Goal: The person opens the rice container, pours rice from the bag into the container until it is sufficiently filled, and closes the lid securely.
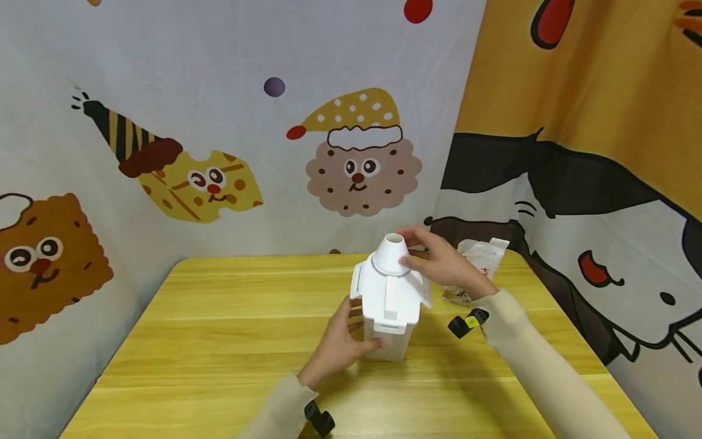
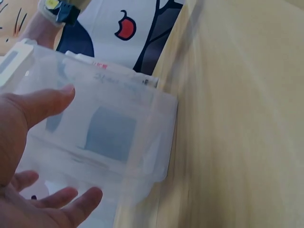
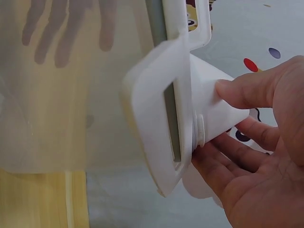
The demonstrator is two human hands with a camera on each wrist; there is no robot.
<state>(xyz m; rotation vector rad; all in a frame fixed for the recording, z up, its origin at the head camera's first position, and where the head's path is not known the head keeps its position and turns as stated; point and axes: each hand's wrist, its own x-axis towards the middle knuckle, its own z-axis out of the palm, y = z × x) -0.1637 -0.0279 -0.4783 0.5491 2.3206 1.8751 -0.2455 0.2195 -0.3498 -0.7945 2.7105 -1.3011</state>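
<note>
A tall translucent plastic container [image 1: 386, 349] stands upright on the wooden table, with a white lid [image 1: 374, 292] on top. Side latches on the lid, such as the slotted latch [image 3: 156, 118], stick out from the walls. My left hand [image 1: 341, 342] holds the container low on its left side, thumb across the front and fingers around the back, showing through the wall in the right wrist view. On the lid sits a white cone-shaped spout [image 1: 390, 256] with an open top. My right hand [image 1: 443, 263] grips this cone between thumb and fingers.
Behind the right forearm, a white printed bag [image 1: 493, 251] stands at the table's back right. The wooden table [image 1: 236, 329] reaches to a cartoon-printed curtain [image 1: 230, 91] at the back and right. Each wrist wears a small black camera [image 1: 319, 419].
</note>
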